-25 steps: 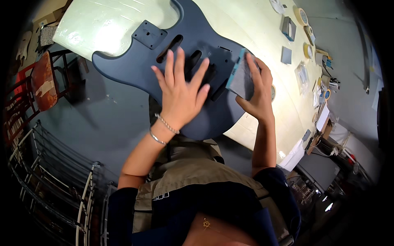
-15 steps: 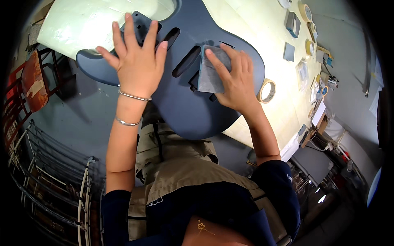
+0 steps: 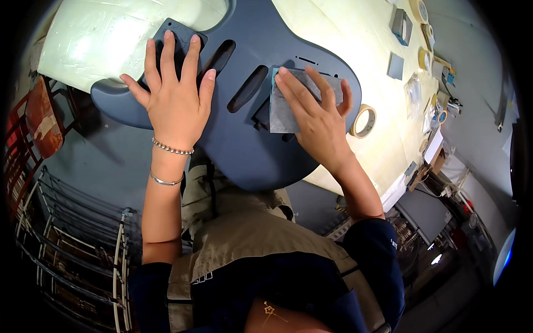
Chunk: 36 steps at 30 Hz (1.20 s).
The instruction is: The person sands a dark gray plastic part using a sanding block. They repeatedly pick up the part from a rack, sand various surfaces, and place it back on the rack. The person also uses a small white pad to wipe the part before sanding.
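Note:
A dark blue-grey electric guitar body (image 3: 255,152) lies on the covered worktable, with routed slots and a neck pocket showing. My left hand (image 3: 177,111) rests on it with fingers spread, the fingertips over the neck pocket, holding nothing. Under my right hand (image 3: 319,114) is a grey sanding pad (image 3: 284,119) with a light blue edge, lying flat on the body beside the slanted slot. Two or more of my right fingers stretch across the pad; the ring and little fingers are bent. The right thumb is hidden.
A masking tape roll (image 3: 363,121) stands by the body's right edge. More tape rolls, a grey-blue block (image 3: 401,28) and a grey abrasive square (image 3: 395,66) lie along the table's far right. On the left are a red-brown chair (image 3: 45,116) and a metal rack (image 3: 83,250).
My right hand and the sanding pad have shifted slightly down, and the pad has turned a little. My left hand appears a bit further left and lower, as does the guitar body.

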Motion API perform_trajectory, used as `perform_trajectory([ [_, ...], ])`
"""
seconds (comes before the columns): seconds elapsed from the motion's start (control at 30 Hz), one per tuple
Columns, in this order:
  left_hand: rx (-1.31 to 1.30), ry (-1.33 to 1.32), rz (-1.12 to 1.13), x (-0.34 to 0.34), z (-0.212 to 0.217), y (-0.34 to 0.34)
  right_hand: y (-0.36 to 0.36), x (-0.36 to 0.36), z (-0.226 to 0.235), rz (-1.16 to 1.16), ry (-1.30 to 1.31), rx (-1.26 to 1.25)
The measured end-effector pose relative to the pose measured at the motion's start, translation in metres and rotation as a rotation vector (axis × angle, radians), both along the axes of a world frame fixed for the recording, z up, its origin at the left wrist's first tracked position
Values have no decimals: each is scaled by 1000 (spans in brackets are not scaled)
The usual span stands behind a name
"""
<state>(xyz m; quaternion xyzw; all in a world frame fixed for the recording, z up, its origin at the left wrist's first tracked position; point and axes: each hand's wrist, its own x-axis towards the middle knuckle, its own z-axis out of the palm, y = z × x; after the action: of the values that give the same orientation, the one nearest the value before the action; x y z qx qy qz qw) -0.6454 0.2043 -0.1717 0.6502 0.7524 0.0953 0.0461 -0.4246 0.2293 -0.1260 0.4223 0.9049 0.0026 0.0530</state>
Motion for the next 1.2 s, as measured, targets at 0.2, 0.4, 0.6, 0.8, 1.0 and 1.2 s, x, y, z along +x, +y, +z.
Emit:
perform_trajectory([
  [0.2,9,23,4,0,-1,2,9,-3,-2,56,1,23],
  [0.4,11,36,3,0,-2,3,19,-18,-3,14,97,-71],
  [0.6,15,49,4,1,-3,2,5,-3,-4,35,20,26],
  [0.8,20,70,6,1,-5,1,3,7,-6,18,-13,50],
  [1.0,67,23,-7,1,-7,-1,19,0,-5,4,88,-72],
  [1.2,91,38,-14,-1,-8,5,38,-8,-2,24,77,-34],
])
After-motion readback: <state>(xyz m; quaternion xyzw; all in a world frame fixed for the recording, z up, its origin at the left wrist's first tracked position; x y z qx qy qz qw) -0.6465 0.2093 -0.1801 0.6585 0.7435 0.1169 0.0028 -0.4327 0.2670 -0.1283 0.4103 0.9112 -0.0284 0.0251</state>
